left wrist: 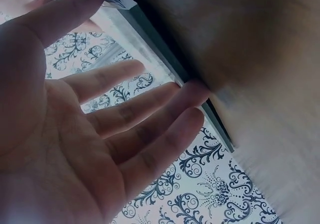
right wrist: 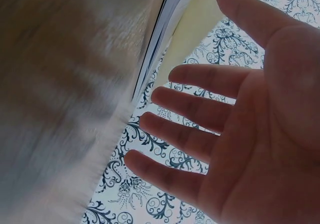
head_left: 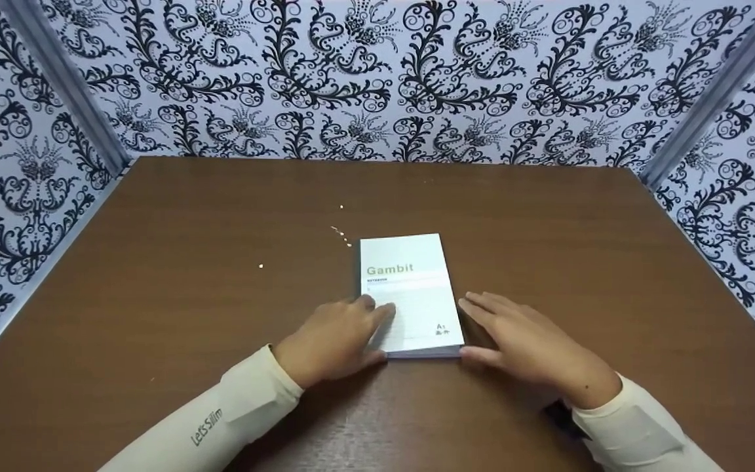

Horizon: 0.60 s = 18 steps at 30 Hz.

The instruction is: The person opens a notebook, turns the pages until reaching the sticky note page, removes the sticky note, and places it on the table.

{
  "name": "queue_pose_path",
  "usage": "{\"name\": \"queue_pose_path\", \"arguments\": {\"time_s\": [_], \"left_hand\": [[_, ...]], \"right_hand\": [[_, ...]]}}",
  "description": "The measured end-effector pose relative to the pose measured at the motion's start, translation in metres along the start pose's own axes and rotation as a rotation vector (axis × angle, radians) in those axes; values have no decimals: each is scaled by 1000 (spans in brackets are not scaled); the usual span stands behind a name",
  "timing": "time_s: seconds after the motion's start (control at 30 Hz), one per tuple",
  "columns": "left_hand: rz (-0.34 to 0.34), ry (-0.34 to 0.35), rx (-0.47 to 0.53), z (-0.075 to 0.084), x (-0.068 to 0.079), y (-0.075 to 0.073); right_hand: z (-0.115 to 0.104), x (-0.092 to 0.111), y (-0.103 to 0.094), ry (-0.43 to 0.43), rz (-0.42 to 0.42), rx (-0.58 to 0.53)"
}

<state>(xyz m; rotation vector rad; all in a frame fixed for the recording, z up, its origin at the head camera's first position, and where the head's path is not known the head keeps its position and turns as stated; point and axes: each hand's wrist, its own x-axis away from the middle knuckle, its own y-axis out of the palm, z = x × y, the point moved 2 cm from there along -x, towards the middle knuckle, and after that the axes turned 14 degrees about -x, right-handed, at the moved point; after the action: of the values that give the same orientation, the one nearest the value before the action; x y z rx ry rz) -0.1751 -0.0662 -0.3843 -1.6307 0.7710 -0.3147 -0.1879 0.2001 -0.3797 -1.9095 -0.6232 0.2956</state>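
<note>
A white notebook (head_left: 410,295) marked "Gambit" lies closed on the table, its front cover slightly raised at the near edge. My left hand (head_left: 338,337) is at its left side, with the index finger over the cover and the thumb by the near left corner. In the left wrist view, extended fingers of that hand touch the dark spine (left wrist: 155,44). On the other side, my right hand (head_left: 522,337) has its fingers spread beside the right edge, and its thumb reaches the near right corner. The page edges (right wrist: 159,39) show in the right wrist view.
The brown wooden table (head_left: 187,262) carries small white crumbs (head_left: 342,234) left of the notebook's far end. A dark object (head_left: 564,419) is partly hidden beneath the right wrist. Patterned walls (head_left: 377,78) close off the back and both sides.
</note>
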Motion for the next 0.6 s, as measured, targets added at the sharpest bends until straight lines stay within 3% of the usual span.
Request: {"name": "queue_pose_path", "arguments": {"time_s": [0.23, 0.6], "left_hand": [[-11, 14, 13, -2, 1, 0], [21, 53, 26, -5, 0, 0]], "right_hand": [[0, -1, 2, 32, -40, -36], [-3, 0, 8, -75, -41, -38]]}}
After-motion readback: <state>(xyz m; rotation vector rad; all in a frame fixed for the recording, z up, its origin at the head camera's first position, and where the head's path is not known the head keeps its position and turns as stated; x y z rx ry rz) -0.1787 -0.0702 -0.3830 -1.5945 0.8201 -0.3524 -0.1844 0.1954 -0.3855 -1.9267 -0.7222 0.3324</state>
